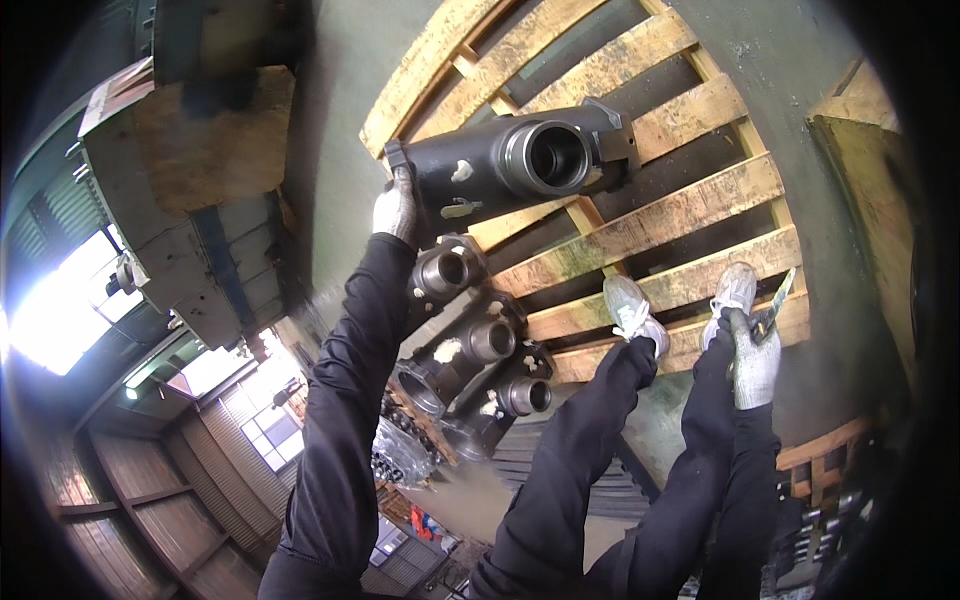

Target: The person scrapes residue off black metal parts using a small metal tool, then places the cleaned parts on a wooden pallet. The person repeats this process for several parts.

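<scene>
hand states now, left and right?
Left hand: gloved, gripping the end of the black metal pipe casting on the wooden pallet.
Right hand: gloved, closed on a small tool.

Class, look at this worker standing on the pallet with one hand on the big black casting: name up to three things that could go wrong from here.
1. The left hand grips only one end of the casting; it might slip or roll onto fingers or the shoes.
2. The shoes stand on pallet slats with open gaps; a foot could catch.
3. The right hand holds a tool, so it may not help steady the casting.
</scene>
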The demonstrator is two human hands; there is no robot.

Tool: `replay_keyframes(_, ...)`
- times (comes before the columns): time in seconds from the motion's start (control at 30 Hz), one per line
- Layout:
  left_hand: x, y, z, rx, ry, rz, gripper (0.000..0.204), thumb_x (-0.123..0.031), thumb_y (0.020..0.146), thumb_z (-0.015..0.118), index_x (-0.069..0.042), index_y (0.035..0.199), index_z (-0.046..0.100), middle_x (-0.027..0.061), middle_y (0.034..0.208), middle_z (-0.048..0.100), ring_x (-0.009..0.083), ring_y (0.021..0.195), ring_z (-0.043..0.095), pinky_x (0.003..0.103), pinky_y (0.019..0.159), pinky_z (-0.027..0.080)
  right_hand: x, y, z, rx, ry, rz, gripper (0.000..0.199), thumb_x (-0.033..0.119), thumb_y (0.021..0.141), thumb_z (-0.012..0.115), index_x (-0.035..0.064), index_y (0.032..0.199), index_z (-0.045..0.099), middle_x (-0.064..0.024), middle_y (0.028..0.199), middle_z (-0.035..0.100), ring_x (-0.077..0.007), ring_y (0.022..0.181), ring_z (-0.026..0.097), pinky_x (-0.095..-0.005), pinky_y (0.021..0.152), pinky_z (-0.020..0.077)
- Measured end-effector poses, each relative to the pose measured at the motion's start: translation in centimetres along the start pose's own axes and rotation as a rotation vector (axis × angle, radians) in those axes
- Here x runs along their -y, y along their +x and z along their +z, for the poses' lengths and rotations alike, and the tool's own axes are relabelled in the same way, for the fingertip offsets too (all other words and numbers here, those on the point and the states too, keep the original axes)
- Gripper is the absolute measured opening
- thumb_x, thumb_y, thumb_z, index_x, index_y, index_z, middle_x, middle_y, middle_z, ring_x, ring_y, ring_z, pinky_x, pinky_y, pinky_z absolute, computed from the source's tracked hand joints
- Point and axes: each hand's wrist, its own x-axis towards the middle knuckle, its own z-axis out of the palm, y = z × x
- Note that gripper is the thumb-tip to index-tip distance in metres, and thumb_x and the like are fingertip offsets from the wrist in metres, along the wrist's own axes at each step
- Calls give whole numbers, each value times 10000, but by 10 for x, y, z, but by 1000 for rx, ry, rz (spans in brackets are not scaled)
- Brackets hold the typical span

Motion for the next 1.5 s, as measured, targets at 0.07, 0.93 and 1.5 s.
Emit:
replay_keyframes(0.07, 8, 2, 3, 14, -137, -99, 733, -569, 1059, 296, 81, 1239, 581, 337, 1086, 668, 474, 990, 659, 507, 875, 501, 1, 2, -1, 69, 4, -18, 188, 93, 950, 731, 39, 976, 553, -79, 907, 681, -108, 740, 642, -244, 654, 532)
replay_keyframes(0.93, 70, 26, 7, 29, 297, 135, 554, -142, 936, 575, -7, 1411, 323, 304, 956, 699, 481, 834, 696, 535, 711, 550, -2, 15, -43, 43, 3, 77, 187, 137, 959, 727, 8, 1006, 601, -129, 948, 744, -162, 803, 727, -242, 690, 545)
replay_keyframes(1.5, -76, -53, 11, -128, 119, 13, 985, -752, 998, 170, 95, 1240, 612, 278, 1023, 710, 385, 983, 698, 436, 878, 527, 38, -11, -92, -80, -56, -96, 208, 21, 925, 691, 26, 1053, 526, -81, 1021, 658, -105, 827, 639, -247, 694, 541)
